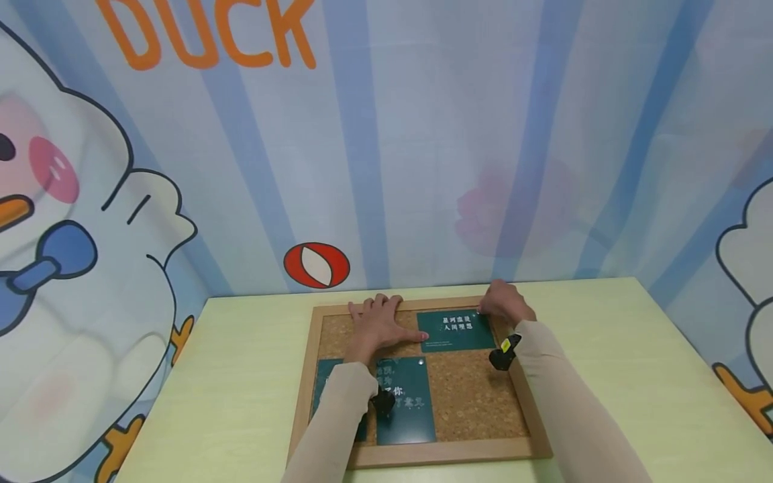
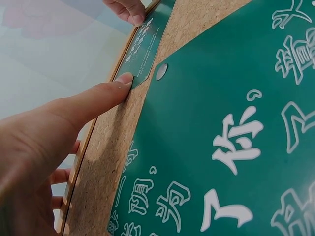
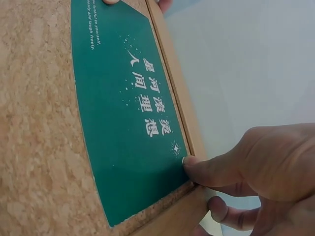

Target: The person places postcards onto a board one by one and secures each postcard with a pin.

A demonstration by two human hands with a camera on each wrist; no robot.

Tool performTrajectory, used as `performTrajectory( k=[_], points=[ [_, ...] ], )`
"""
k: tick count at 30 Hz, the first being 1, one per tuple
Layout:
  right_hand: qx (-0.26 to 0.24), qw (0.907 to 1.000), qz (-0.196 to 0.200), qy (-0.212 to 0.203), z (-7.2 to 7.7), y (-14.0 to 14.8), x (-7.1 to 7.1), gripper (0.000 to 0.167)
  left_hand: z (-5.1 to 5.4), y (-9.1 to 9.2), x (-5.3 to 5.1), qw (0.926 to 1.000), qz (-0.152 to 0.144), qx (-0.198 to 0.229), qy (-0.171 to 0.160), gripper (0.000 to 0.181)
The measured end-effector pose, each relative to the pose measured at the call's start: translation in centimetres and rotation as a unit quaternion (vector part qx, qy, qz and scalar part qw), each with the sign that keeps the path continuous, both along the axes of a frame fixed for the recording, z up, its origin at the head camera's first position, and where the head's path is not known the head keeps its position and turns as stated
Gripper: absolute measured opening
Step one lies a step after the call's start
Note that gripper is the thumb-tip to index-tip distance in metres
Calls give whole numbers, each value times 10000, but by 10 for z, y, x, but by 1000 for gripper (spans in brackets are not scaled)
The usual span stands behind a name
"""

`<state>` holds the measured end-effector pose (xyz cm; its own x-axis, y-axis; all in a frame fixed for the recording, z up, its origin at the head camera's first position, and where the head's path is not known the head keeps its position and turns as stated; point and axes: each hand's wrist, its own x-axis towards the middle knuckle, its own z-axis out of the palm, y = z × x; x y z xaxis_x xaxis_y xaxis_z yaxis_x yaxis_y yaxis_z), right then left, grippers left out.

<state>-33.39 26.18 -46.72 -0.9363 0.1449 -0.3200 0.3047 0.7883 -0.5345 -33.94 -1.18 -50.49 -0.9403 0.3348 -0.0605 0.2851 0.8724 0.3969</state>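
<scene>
A wood-framed cork board (image 1: 477, 409) lies on the table. Across its upper right is a green card (image 1: 457, 335) with white lettering. My left hand (image 1: 377, 329) is spread over the top of the board; its thumb presses the card's left end, and its fingers reach past the top frame. At the card's upper right corner, my right hand (image 1: 508, 303) presses with the thumb, its other fingers curled at the frame's outer edge. Whether a tack sits under that thumb is hard to tell. A larger green card (image 2: 206, 123) lies below, a silver thumbtack (image 2: 162, 72) in its corner.
Another green card (image 1: 322, 382) is at the board's left, partly hidden by my left forearm. The pale yellow table (image 1: 241, 376) extends on both sides of the board. Behind it hangs a blue-striped cloth (image 1: 410, 168) with duck drawings.
</scene>
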Motion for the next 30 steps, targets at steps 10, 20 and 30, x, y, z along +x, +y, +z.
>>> performTrajectory(
  k=[10, 20, 30],
  points=[
    [-45, 9999, -125, -21, -6, 1, 0, 29, -9, -1, -6, 9999, -58, 60, -56, 108],
    [-138, 9996, 11, 230, -15, -1, -1, 25, -23, -11, -13, 9996, -122, -170, 190, 110],
    [-187, 9865, 792, 1422, -30, 18, 13, 18, -8, -27, -8, 9970, -673, 188, 343, 84]
  ],
)
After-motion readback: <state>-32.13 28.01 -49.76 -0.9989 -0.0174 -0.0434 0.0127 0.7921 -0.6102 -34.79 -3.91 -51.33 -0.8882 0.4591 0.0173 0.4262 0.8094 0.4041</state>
